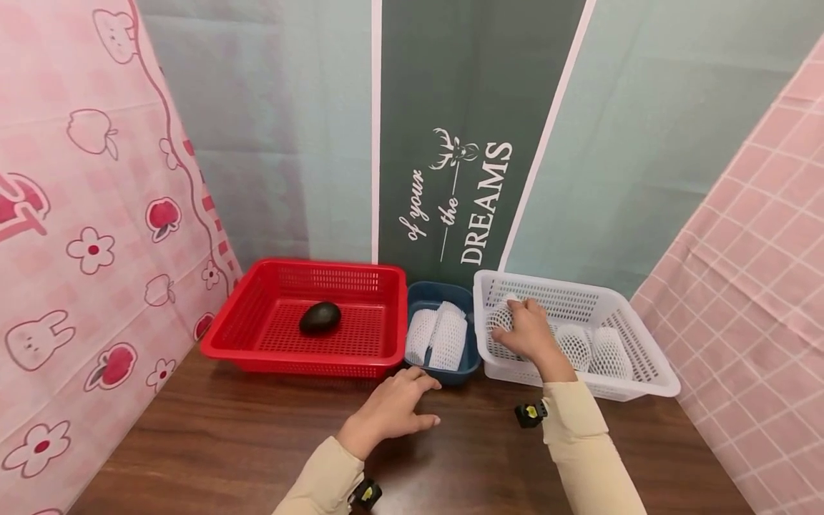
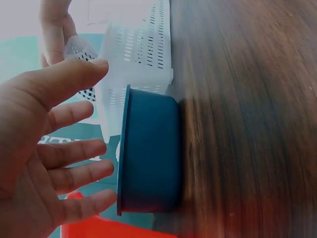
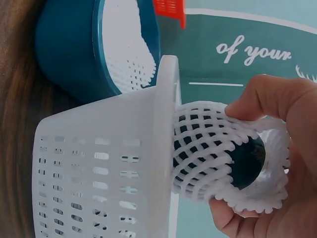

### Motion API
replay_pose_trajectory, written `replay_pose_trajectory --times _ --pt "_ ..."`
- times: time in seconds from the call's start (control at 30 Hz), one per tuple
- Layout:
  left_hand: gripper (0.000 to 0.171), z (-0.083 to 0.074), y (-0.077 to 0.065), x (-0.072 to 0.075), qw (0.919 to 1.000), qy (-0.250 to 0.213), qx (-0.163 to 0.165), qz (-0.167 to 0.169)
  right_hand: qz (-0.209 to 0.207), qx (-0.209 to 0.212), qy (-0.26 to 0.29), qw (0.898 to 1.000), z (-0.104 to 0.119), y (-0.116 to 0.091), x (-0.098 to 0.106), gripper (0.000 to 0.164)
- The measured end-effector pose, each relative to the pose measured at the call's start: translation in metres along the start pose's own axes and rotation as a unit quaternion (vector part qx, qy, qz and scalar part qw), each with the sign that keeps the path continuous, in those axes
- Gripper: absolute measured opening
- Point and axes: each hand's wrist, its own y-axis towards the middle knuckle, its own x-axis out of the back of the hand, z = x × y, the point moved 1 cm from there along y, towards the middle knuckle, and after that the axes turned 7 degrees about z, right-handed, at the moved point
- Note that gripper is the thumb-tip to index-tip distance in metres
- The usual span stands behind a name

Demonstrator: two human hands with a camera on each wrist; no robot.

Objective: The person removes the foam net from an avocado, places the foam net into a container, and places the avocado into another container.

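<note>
Fingers of right hand (image 1: 529, 332) are grasping netted fruit (image 3: 225, 156), ideally squeezing lightly, sparing bruises; those of left hand (image 1: 390, 408) are hanging loose.

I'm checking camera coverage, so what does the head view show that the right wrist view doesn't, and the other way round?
Only the head view: the left hand and the dark fruit in the red basket.

Only the right wrist view: the bare dark end of the netted fruit.

Both: the right hand holding that fruit, the white basket, the blue bin with white netting, and part of the red basket.
</note>
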Motion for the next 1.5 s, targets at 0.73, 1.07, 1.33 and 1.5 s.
replay_pose_trajectory --times 0.73,1.07,1.33,1.5 --pt "0.038 0.023 -0.028 0.009 0.9985 0.015 -0.002 -0.052 -0.083 0.035 0.093 0.992 -0.001 -0.042 -0.002 0.070" --pt "0.038 0.033 -0.045 0.012 0.9977 0.031 0.011 -0.060 -0.143 0.077 0.120 0.979 0.001 -0.056 -0.011 0.069" --pt "0.038 0.042 -0.054 0.010 0.9969 0.036 0.010 -0.069 -0.159 0.113 0.167 0.966 -0.002 -0.060 -0.023 0.069" --pt "0.038 0.047 -0.057 0.009 0.9966 0.036 0.010 -0.073 -0.147 0.140 0.197 0.959 0.000 -0.061 -0.032 0.070"
